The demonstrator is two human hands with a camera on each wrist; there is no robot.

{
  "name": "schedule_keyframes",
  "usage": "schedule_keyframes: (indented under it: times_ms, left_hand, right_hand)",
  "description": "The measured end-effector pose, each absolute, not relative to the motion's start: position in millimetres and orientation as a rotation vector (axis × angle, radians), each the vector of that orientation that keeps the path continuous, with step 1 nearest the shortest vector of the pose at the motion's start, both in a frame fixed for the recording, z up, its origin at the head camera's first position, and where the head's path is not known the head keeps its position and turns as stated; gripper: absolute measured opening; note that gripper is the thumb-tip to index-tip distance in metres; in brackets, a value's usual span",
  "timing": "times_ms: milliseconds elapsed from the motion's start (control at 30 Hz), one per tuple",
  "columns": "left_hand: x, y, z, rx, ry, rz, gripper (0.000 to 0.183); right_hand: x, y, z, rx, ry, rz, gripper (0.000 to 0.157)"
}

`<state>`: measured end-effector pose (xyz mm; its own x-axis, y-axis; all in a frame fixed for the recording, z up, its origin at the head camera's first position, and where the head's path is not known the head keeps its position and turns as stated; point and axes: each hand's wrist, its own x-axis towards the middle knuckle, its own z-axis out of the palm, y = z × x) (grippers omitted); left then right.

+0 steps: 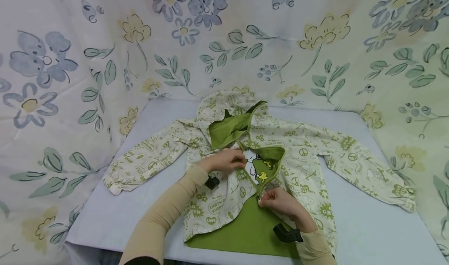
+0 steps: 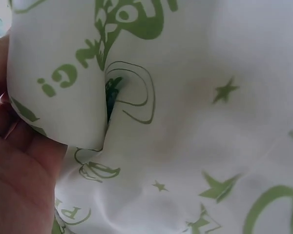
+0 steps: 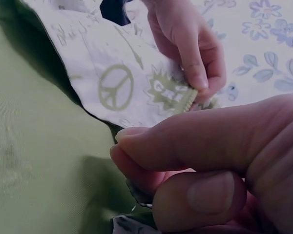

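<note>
A hooded zip jacket (image 1: 305,171), cream with green prints and a green lining, lies spread with its front partly open. My left hand (image 1: 228,160) pinches the left front panel's zipper edge (image 3: 190,100) below the neck; in the left wrist view the printed fabric (image 2: 58,97) folds up beside that hand's fingers. Lower down, my right hand (image 1: 278,202) pinches the jacket's zipper (image 1: 259,196) at the bottom of the front opening. Thumb and finger hide the exact piece held. Through the opening a cartoon print (image 1: 261,171) shows on the green lining.
Both sleeves (image 1: 151,156) stretch out sideways over a pale table (image 1: 372,234). The hood (image 1: 224,101) lies toward the back edge. A floral cloth (image 1: 224,43) hangs behind and at the sides. Each wrist wears a black band (image 1: 288,234).
</note>
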<state>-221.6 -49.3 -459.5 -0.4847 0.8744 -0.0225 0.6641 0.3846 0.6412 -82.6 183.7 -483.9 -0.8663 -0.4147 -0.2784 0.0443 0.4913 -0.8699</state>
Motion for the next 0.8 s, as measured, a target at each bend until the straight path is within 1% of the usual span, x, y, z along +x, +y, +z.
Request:
schedule_keyframes:
  times_ms: [367,567,800]
  left_hand:
    - [-210,-50,-469,1.490,2.176,0.789,0.010]
    - [-207,-50,-472,1.478,2.145,0.750,0.011]
    - [-205,-44,-477,1.502,2.184,0.712,0.008]
  right_hand:
    - [-83,186,-488,-0.294,2.227,-1.367,0.019]
    - [-81,185,-487,-0.315,2.248,-1.345,0.022]
    - [-79,182,-486,-0.297,2.358,-1.269,0.020]
